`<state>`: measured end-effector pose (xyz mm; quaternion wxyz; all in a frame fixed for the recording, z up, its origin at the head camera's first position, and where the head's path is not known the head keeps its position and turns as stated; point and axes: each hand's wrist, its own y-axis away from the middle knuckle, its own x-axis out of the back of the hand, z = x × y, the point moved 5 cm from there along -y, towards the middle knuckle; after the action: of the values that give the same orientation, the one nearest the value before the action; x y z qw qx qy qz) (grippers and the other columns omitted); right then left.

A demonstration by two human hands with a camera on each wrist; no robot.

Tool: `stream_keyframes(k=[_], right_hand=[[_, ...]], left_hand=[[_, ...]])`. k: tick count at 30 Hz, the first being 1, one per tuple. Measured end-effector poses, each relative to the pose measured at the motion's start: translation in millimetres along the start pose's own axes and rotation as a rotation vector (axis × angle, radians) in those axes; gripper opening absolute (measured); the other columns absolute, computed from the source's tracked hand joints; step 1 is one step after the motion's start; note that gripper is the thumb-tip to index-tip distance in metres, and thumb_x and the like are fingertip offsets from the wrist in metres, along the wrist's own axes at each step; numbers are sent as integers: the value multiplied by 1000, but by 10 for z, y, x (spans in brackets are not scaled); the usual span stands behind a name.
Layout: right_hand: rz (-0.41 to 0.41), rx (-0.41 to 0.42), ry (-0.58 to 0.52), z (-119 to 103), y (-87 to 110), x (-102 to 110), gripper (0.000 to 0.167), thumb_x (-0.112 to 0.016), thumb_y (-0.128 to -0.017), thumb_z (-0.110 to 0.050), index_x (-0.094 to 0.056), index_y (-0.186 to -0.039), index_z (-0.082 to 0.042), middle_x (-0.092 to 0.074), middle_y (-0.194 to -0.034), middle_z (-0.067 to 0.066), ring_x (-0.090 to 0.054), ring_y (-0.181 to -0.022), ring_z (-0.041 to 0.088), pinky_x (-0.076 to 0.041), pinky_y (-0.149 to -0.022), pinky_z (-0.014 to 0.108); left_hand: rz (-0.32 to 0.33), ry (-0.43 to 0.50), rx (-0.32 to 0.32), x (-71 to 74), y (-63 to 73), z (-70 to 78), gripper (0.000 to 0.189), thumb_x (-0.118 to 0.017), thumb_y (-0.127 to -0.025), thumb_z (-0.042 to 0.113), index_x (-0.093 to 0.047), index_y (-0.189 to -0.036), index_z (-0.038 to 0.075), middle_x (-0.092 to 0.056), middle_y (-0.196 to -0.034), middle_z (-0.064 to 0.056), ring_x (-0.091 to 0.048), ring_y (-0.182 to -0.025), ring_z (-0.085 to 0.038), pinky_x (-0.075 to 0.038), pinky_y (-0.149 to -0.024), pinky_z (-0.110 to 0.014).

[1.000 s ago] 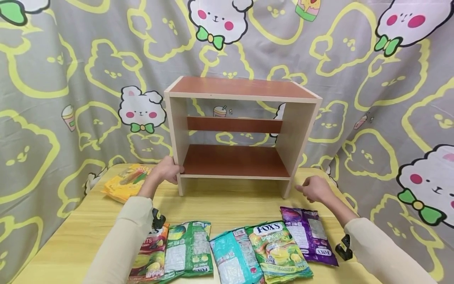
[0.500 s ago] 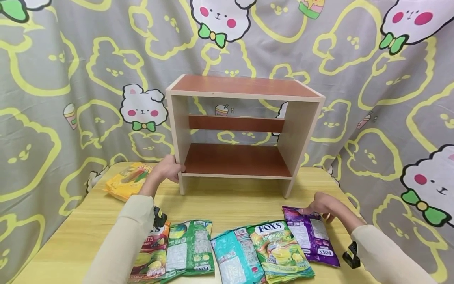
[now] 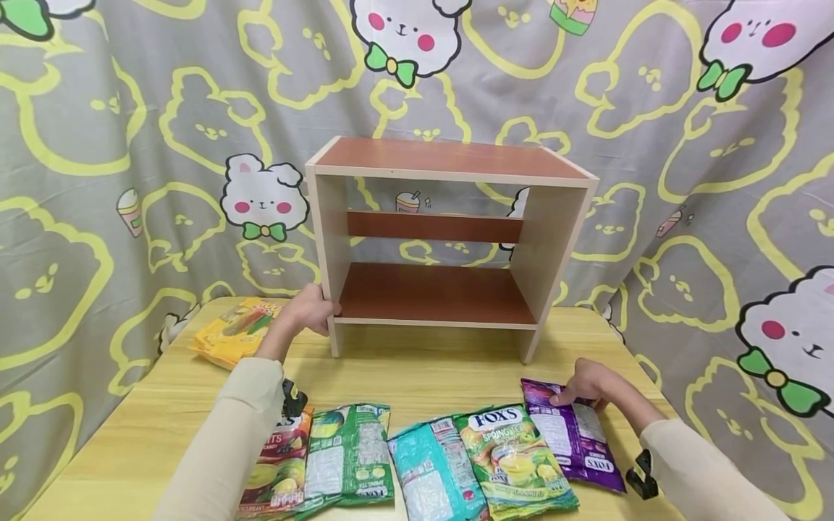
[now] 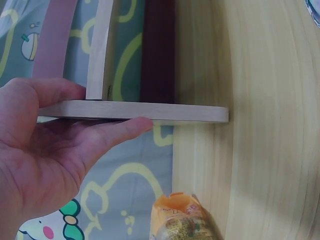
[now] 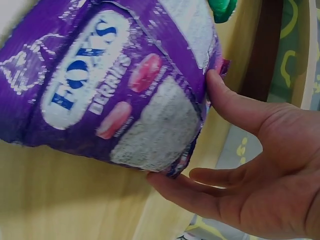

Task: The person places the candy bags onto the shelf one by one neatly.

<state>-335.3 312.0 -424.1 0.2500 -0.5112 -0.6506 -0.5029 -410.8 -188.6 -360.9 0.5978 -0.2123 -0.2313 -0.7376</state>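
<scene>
A small wooden shelf (image 3: 449,161) with red-brown boards and pale side panels stands upright on the table. My left hand (image 3: 310,311) grips the front edge of its left side panel (image 4: 190,112), thumb on one face and fingers on the other. At the right, my right hand (image 3: 591,382) holds the far end of a purple Fox's Berries candy bag (image 3: 562,434). The right wrist view shows the thumb (image 5: 235,102) at one edge of this bag and the fingertips at the opposite edge. The bag's printed back panel faces up.
Along the table's (image 3: 163,434) front lie a green Spring Tea bag (image 3: 511,463), a teal bag (image 3: 435,470), another green bag (image 3: 348,456) and a red-orange bag (image 3: 276,463). A yellow bag (image 3: 224,340) lies left of the shelf. A patterned curtain (image 3: 163,108) hangs behind.
My right hand has moved from beside the shelf's right leg down toward me onto the purple candy bag, and holds it. My left hand has stayed on the side panel.
</scene>
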Motion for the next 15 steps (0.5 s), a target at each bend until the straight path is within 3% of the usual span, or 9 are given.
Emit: stream_keyframes(k=[10, 15], right_hand=[[121, 27, 104, 35, -57, 34, 81, -89, -76, -38, -52, -111, 25, -61, -96, 27, -60, -72, 27, -58, -60, 35], [189, 58, 129, 60, -98, 71, 73, -88, -76, -39, -59, -104, 22, -65, -94, 29, -64, -83, 38, -59, -75, 46]], left_hand=[[3, -3, -5, 17, 26, -9, 41, -55, -92, 7, -52, -124, -19, -62, -117, -38, -71, -83, -34, -64, -71, -44], [7, -1, -9, 17, 47, 9, 39, -55, -92, 6, -53, -122, -19, -62, -117, -39, -71, -83, -34, -64, -71, -44]])
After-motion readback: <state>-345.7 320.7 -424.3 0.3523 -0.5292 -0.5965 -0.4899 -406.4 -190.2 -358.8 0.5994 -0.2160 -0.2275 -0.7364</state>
